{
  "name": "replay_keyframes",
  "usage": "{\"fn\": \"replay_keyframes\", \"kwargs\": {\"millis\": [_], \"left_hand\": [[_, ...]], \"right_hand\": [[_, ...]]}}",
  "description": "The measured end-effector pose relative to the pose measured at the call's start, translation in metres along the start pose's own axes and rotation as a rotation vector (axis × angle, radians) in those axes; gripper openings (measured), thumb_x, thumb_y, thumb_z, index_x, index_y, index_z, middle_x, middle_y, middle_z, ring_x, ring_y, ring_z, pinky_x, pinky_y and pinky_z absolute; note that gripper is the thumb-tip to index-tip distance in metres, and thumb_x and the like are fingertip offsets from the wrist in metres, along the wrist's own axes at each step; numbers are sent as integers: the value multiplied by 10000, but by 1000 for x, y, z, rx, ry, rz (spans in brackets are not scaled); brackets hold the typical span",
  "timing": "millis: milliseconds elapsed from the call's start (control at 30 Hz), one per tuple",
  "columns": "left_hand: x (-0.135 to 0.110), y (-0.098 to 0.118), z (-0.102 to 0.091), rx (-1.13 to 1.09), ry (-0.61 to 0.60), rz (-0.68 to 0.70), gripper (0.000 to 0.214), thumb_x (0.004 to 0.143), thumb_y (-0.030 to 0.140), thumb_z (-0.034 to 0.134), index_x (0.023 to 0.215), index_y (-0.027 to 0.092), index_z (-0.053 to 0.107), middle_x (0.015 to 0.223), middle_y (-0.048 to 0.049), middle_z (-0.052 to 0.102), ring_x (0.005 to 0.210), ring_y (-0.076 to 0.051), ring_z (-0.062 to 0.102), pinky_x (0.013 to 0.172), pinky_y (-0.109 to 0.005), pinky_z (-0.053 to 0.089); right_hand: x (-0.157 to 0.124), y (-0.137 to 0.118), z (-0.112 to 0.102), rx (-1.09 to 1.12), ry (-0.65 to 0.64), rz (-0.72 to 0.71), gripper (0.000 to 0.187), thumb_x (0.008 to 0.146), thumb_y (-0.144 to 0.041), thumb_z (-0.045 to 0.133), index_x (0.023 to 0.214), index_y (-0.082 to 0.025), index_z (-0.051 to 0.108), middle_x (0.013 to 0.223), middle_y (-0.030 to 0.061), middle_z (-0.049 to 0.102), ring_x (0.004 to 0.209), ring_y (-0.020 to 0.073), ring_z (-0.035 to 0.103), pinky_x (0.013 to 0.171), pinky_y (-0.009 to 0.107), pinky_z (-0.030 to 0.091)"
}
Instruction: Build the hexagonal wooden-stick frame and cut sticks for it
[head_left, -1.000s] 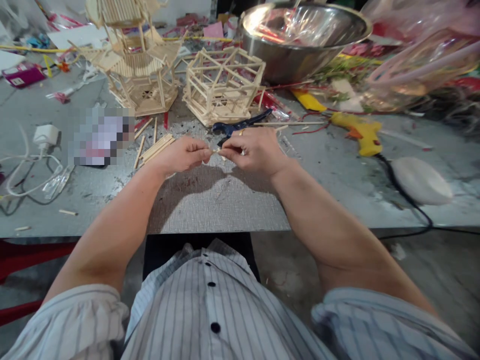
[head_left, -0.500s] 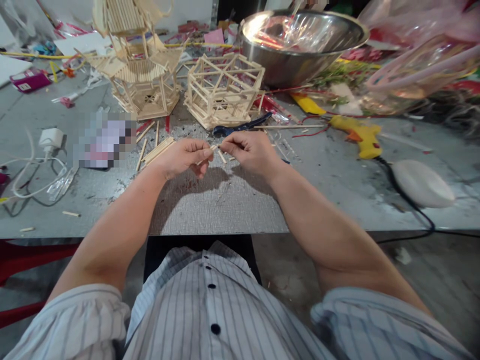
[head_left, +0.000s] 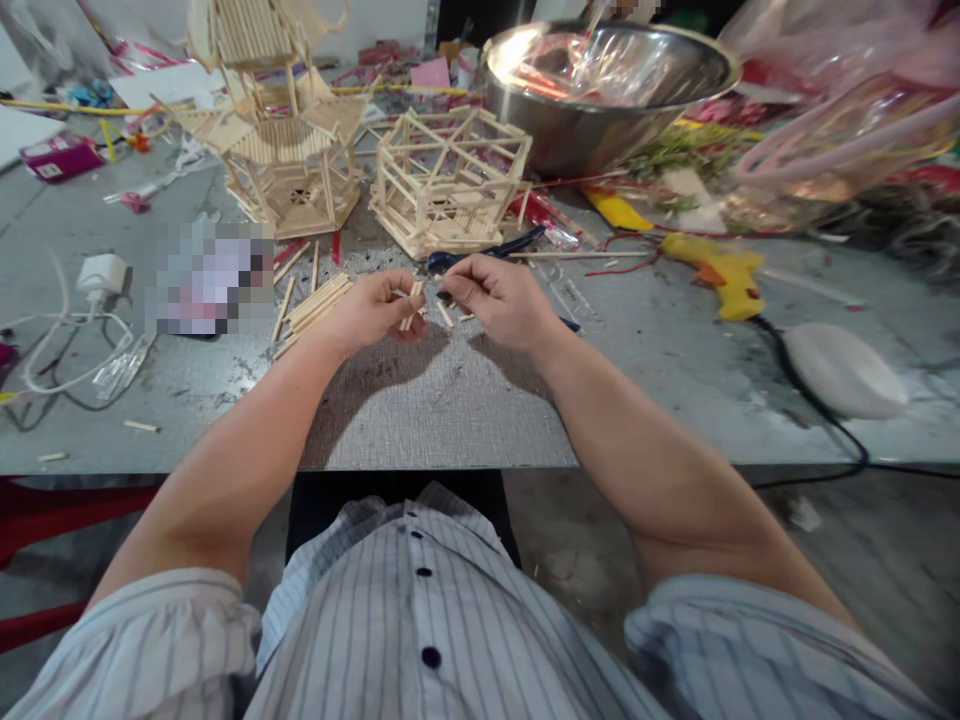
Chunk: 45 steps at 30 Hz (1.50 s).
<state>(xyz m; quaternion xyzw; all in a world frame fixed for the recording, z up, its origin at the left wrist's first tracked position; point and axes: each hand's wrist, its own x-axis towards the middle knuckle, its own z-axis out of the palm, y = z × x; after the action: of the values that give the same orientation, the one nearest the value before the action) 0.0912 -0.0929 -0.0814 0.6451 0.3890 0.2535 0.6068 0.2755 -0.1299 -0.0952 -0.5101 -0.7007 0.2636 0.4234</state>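
Note:
My left hand (head_left: 382,308) is closed around a few short wooden sticks (head_left: 412,305), which poke up between thumb and fingers. Just right of it, my right hand (head_left: 493,298) is pinched, with a small dark bit at its fingertips that I cannot make out. Beside my left wrist lies a pile of longer wooden sticks (head_left: 319,303). Short cut pieces (head_left: 445,315) rest on the table between the hands. Right behind my right hand are dark blue-handled pliers or cutters (head_left: 487,250), partly covered. Farther back stands an open hexagonal stick frame (head_left: 450,190).
A taller stick pagoda (head_left: 289,150) stands at back left, near a steel bowl (head_left: 585,130). A yellow glue gun (head_left: 716,270) with a black cord lies to the right, by a pale oval object (head_left: 847,368). A white charger (head_left: 103,277) and cable sit left.
My hands have drawn slightly apart. My left hand has turned, so the short sticks in it now stand more upright and show clearly.

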Motion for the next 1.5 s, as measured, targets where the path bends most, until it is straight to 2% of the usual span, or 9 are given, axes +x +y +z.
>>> {"fn": "replay_keyframes", "kwargs": {"millis": [133, 233, 400, 667, 867, 1100, 1233, 1500], "left_hand": [[5, -5, 0, -20, 101, 85, 172, 802, 239, 712, 735, 153, 579, 661, -3, 675, 603, -88, 634, 625, -206, 490], [7, -6, -1, -25, 178, 160, 186, 768, 240, 743, 683, 140, 612, 606, 26, 622, 557, -62, 567, 604, -194, 457], [7, -5, 1, -70, 198, 145, 203, 766, 263, 740, 646, 147, 625, 554, 40, 578, 499, -56, 511, 555, -204, 433], [4, -3, 11, -143, 224, 101, 195, 769, 263, 752, 682, 148, 621, 571, 38, 594, 528, -61, 560, 578, -205, 466], [4, -5, 13, -188, 240, 119, 213, 758, 284, 767, 721, 141, 614, 630, 22, 642, 579, -67, 609, 594, -191, 497], [5, -6, 13, -160, 275, 131, 244, 760, 315, 765, 703, 143, 602, 604, 20, 637, 572, -81, 622, 598, -207, 509], [6, -6, 13, -165, 268, 124, 245, 759, 315, 767, 702, 141, 604, 603, 24, 630, 572, -82, 622, 615, -222, 517], [5, -5, 13, -197, 234, 122, 223, 752, 298, 776, 722, 136, 625, 638, 20, 642, 577, -71, 616, 624, -211, 522]], "right_hand": [[0, -3, 0, 280, 31, 84, 283, 903, -494, 533, 867, -213, 552, 615, -33, 552, 494, 72, 458, 497, 232, 378], [0, -6, 3, 454, -27, 189, 269, 863, -472, 609, 898, -212, 550, 711, -16, 635, 502, 71, 534, 485, 227, 439], [-1, -5, 13, 549, -36, 270, 294, 759, -426, 731, 886, -193, 605, 748, -4, 673, 559, 91, 614, 509, 233, 506], [1, 0, 22, 583, 69, 232, 389, 647, -490, 792, 816, -192, 607, 682, -42, 639, 475, 65, 564, 439, 206, 467], [-2, -3, 23, 515, 102, 174, 398, 712, -560, 718, 821, -183, 652, 696, -15, 653, 473, 74, 572, 444, 217, 474], [-6, -5, 22, 381, 89, 116, 316, 792, -490, 657, 909, -202, 714, 637, -19, 613, 510, 88, 566, 513, 245, 500], [-6, -1, 24, 393, 97, 127, 303, 783, -475, 679, 921, -206, 673, 703, -13, 622, 537, 86, 564, 515, 244, 484], [-5, -4, 24, 402, 119, 166, 278, 744, -435, 726, 767, -208, 569, 625, -31, 592, 518, 95, 559, 493, 246, 470]]}}
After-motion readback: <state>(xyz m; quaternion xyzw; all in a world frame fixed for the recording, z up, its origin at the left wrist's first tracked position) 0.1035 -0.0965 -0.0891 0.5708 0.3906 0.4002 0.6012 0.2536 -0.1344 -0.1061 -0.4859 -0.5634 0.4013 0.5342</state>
